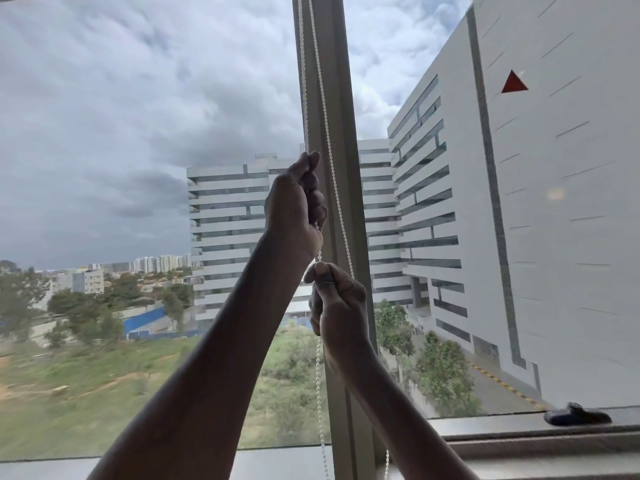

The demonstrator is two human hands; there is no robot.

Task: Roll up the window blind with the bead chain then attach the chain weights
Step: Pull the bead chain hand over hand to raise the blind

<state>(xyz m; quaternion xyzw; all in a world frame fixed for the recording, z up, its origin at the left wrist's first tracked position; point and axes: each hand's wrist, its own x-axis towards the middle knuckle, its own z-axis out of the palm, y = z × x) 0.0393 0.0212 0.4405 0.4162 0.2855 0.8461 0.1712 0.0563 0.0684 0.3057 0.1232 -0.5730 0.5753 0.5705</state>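
White plastic bead chain [320, 382] on grey window mullion [337, 109]: left hand [298, 206] fingers clamped above, right hand [337, 299] fingers clamped below.

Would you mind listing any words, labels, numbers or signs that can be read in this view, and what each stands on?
No readable text anywhere.
Red triangle on the right pane: a plain mark, no lettering.
Buildings outside: no legible signs.
Dark object on the sill: no label visible.
Bead chain and both hands: no markings.
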